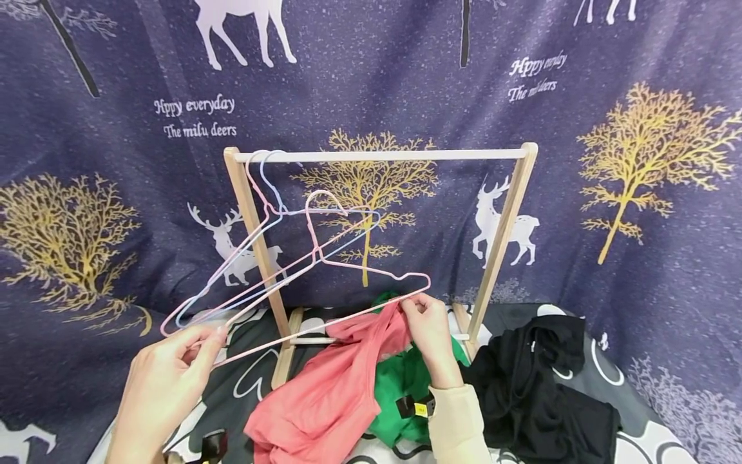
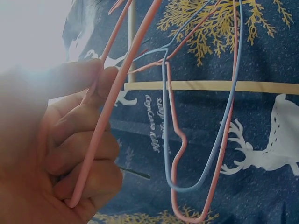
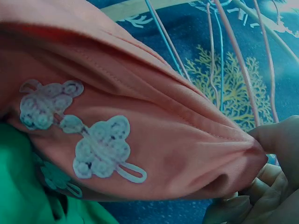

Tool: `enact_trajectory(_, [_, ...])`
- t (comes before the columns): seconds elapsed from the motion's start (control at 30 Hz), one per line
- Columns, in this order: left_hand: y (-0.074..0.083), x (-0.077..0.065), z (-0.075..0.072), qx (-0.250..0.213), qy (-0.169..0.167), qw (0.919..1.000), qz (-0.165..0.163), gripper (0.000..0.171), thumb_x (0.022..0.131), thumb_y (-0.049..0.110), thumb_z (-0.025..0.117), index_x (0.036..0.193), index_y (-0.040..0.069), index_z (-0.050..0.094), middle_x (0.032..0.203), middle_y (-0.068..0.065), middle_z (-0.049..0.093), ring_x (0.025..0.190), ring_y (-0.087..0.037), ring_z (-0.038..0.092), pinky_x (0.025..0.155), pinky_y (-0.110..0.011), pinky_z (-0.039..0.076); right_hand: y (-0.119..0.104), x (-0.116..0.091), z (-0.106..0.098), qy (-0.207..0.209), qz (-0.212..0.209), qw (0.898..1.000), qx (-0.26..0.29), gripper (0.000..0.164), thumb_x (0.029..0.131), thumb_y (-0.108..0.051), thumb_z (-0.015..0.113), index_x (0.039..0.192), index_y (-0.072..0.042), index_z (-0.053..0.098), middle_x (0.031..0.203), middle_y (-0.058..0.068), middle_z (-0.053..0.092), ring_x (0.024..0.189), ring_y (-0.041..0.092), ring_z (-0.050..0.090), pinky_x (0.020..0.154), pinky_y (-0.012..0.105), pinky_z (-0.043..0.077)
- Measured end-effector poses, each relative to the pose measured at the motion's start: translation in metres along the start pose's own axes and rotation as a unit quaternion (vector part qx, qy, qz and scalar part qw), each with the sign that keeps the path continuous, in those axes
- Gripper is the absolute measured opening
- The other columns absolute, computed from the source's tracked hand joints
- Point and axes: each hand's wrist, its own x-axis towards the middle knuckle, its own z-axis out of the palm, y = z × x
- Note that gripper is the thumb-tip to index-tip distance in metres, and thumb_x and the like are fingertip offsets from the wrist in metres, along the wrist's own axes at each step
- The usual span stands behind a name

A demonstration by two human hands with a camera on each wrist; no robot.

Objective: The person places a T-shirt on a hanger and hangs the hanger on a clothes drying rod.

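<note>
My left hand (image 1: 168,377) grips one end of a pink clothes hanger (image 1: 365,268), which slants across the front of the rack with its hook upward. In the left wrist view its wire (image 2: 105,112) crosses in front of my curled fingers. Near the hanger's other end, my right hand (image 1: 430,325) pinches the edge of a coral garment (image 1: 324,406). The cloth is drawn up to the hanger's lower bar, and its lower part drapes down to the bed. White flower-shaped knot fastenings (image 3: 103,148) show on it in the right wrist view.
A small wooden clothes rack (image 1: 382,155) stands behind, with a blue hanger (image 2: 166,116) and another pink hanger (image 2: 175,163) at its left end. A green garment (image 1: 400,393) lies under the coral one. Black clothing (image 1: 539,386) is heaped at right. A deer-print curtain (image 1: 371,84) hangs behind.
</note>
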Motion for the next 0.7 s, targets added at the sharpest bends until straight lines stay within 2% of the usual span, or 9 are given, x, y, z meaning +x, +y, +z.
enact_trajectory(0.2, [-0.003,-0.003,-0.007,0.010,-0.028,0.9995,-0.013,0.005,0.091,0.024,0.070,0.088,0.022,0.074,0.056,0.018,0.051,0.051,-0.002,0.043,0.051,-0.029,0.033,0.004,0.004,-0.009,0.013,0.007,1.000,0.017,0.018,0.087,-0.005,0.064,0.070,0.000,0.066,0.051,-0.004,0.049,0.043,0.004,0.041,0.043,0.021,0.031])
enact_trajectory(0.43, [-0.005,-0.006,-0.012,0.004,-0.031,0.9993,-0.020,0.005,0.091,0.022,0.070,0.087,0.021,0.073,0.058,0.016,0.049,0.051,-0.002,0.043,0.051,-0.022,0.029,0.005,0.006,-0.018,0.034,0.006,0.999,0.001,0.015,0.086,-0.005,0.064,0.072,0.000,0.068,0.051,-0.004,0.050,0.044,0.005,0.042,0.043,0.022,0.033])
enact_trajectory(0.7, [-0.010,-0.008,-0.016,0.006,-0.050,0.9982,-0.034,0.006,0.092,0.023,0.070,0.088,0.020,0.074,0.057,0.014,0.049,0.051,-0.002,0.042,0.051,-0.022,0.029,0.008,0.009,-0.024,0.040,0.030,0.999,0.001,0.015,0.089,-0.008,0.063,0.079,0.001,0.070,0.056,0.000,0.057,0.047,0.006,0.046,0.045,0.022,0.037])
